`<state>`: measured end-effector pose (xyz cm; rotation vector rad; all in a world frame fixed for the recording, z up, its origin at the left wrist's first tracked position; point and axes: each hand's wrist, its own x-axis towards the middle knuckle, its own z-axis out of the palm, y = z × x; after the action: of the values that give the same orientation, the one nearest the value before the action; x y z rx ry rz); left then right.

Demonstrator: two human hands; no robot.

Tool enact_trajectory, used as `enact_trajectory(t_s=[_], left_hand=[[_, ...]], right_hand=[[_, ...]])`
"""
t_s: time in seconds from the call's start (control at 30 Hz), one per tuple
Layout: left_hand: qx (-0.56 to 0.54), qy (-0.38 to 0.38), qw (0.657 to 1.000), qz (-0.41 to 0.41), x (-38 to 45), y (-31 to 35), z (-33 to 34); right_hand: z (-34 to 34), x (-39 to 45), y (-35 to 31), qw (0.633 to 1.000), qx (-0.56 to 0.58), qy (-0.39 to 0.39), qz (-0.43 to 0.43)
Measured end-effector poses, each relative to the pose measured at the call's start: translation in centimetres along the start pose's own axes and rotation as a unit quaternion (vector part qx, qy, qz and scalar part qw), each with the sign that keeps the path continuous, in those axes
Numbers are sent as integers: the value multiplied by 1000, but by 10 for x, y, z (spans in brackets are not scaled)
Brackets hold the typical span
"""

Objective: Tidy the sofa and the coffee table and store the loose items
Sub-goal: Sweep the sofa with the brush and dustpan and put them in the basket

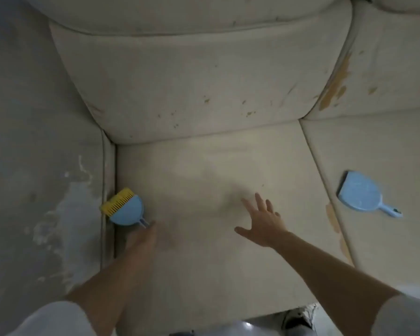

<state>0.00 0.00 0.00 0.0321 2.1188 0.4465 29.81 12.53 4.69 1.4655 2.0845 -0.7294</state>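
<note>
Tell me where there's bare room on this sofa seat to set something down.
Bare cushion lies between the blue brush with yellow bristles and right hand. Crowded at the armrest seam, where the left hand holds the brush. The blue plastic dustpan occupies the neighbouring cushion.

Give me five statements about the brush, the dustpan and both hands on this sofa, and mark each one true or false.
1. The left hand holds the brush by its handle. True.
2. The brush's bristles are red. False: they are yellow.
3. The dustpan lies on the seat cushion under the hands. False: it lies on the next cushion, to the right.
4. The right hand is open, fingers spread. True.
5. The right hand grips the dustpan's handle. False: it holds nothing and is well apart from it.
</note>
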Motion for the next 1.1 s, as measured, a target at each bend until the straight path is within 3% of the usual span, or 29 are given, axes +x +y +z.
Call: enact_trajectory(t_s=[0.13, 0.23, 0.3, 0.43, 0.5, 0.6, 0.67, 0.77, 0.87, 0.93, 0.97, 1.1], left_hand=[[-62, 177, 980, 64, 32, 12, 25], [52, 221, 971, 72, 43, 16, 44], [136, 206, 961, 125, 28, 26, 69], [176, 57, 930, 318, -45, 63, 156], [200, -10, 914, 354, -76, 78, 198], [234, -99, 909, 332, -104, 93, 252], [290, -102, 904, 299, -118, 99, 282], [378, -116, 891, 223, -126, 106, 309], [438, -127, 869, 193, -122, 113, 316], [441, -144, 867, 180, -123, 118, 323], [440, -148, 868, 174, -121, 118, 322], [443, -127, 870, 174, -119, 117, 327]], right_hand=[[38, 46, 26, 999, -21, -13, 20], [67, 60, 37, 999, -24, -28, 26], [69, 62, 39, 999, -21, -41, 18], [46, 60, 55, 998, 5, -56, -26], [27, 57, 70, 996, 34, -43, -71], [5, 45, 118, 988, 104, 36, -105], [-4, 34, 176, 987, 97, 120, -44], [-16, 22, 285, 961, 123, 216, 119], [-21, 17, 387, 956, 113, 130, 239], [-16, 13, 434, 965, 89, 29, 245], [-11, 15, 441, 970, 69, 15, 232], [6, 21, 435, 979, -39, 95, 178]])
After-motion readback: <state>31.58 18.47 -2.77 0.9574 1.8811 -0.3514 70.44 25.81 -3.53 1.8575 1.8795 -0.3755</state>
